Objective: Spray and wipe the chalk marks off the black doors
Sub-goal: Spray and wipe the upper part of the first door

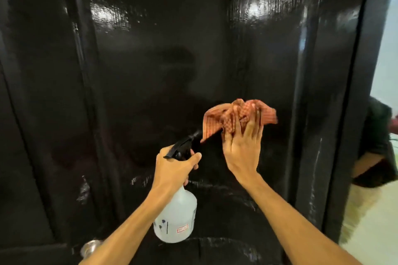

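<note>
Black door [183,60] glossy, wet streaks low; right hand [242,148] presses cloth [237,114] against it, fingers spread; left hand [174,168] grips spray bottle [175,217].

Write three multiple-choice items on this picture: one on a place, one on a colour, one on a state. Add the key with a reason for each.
1. Where is the metal door knob?
A) bottom left of the view
B) top right
C) dead centre

2. What colour is the cloth?
A) blue
B) orange-red check
C) plain white

3. What is the left hand doing?
A) hanging empty
B) holding the cloth
C) gripping the spray bottle

Key:
1 A, the knob shines at the lower left edge.
2 B, the cloth under the right hand shows orange-red checks.
3 C, the left hand's fingers curl round the bottle's black trigger head.
</note>
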Demonstrator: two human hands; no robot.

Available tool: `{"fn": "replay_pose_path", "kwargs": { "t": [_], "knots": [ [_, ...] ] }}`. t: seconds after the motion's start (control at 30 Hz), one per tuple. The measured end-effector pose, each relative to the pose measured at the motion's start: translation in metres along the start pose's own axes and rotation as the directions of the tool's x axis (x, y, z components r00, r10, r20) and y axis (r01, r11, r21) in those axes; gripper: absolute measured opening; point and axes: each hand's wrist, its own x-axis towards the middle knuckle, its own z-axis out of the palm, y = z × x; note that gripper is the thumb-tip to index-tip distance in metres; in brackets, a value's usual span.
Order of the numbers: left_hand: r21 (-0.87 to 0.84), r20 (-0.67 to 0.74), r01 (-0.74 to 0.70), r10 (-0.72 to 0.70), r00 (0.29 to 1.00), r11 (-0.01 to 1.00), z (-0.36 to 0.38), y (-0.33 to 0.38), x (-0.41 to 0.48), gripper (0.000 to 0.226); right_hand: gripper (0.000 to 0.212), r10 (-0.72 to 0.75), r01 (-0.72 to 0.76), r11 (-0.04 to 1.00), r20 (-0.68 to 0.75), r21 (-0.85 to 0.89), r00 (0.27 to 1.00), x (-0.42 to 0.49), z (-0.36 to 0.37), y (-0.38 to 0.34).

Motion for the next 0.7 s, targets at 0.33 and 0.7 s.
{"fn": "replay_pose_path", "kwargs": {
  "t": [0.33,0.7],
  "knots": [
    [0.040,0.103,0.006,-0.011,0.995,0.999,0.120,-0.006,-0.003,0.018,0.070,0.125,-0.123,0.992,0.057,-0.028,0.991,-0.021,-0.019,0.112],
    [0.035,0.179,0.004,-0.011,0.984,0.999,0.199,-0.006,0.008,0.019,0.068,0.104,-0.106,0.993,-0.027,-0.059,0.994,0.016,-0.040,0.195]
  ]
}}
